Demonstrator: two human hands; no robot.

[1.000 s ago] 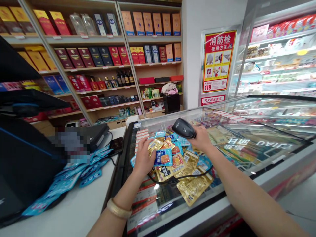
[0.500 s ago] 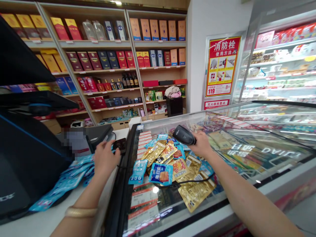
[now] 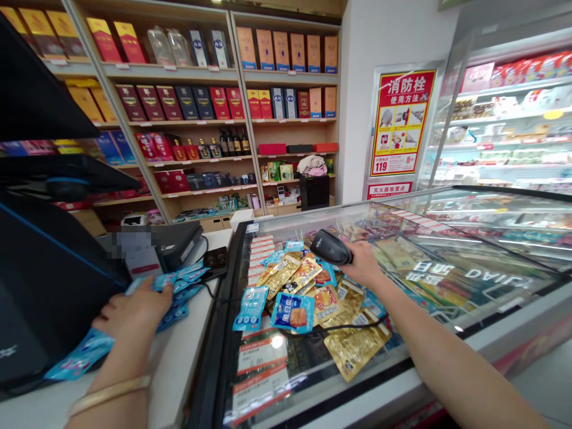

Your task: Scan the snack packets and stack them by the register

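The left hand (image 3: 134, 308), fingers loosely curled, is laid on blue packets (image 3: 184, 280) on the left counter (image 3: 176, 372), having been moved off the snack pile (image 3: 322, 298). Over that pile, right, the scanner (image 3: 330, 247) is gripped in the right hand (image 3: 365, 266).

A shop: shelves (image 3: 187, 128) of boxed liquor, a chilled display case (image 3: 504, 107), and a glass-topped freezer (image 3: 447, 262).

head cam | worn, looks forward and down | close over counter (image 3: 179, 363) and freezer lid (image 3: 491, 262) | shelves (image 3: 268, 122) beyond
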